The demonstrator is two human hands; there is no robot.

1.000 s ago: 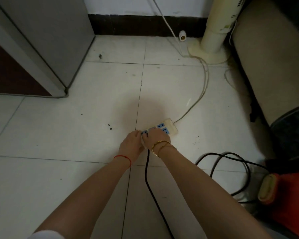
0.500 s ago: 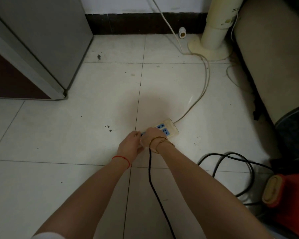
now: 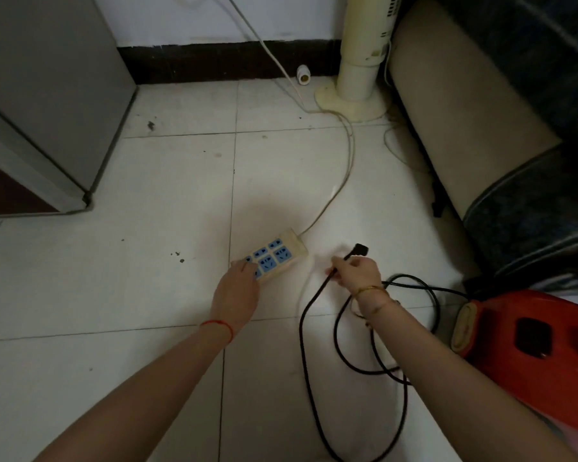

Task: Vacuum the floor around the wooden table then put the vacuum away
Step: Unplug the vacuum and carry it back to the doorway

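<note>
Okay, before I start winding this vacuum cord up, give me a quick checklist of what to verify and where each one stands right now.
1. Plug out of the power strip: ok, it is clear of the sockets, off to the strip's right.
2. Right hand has the black cord: ok, gripping just behind the plug.
3. Strip steadied: ok, left hand rests on its near end.
4. Cord free of knots: cannot tell, loops overlap on the floor beside the red vacuum.
5. Cord clear of the strip's white cable: ok, they lie apart.

Dim indoor light, soft shadows, wide-angle edge warp, slight blur
</note>
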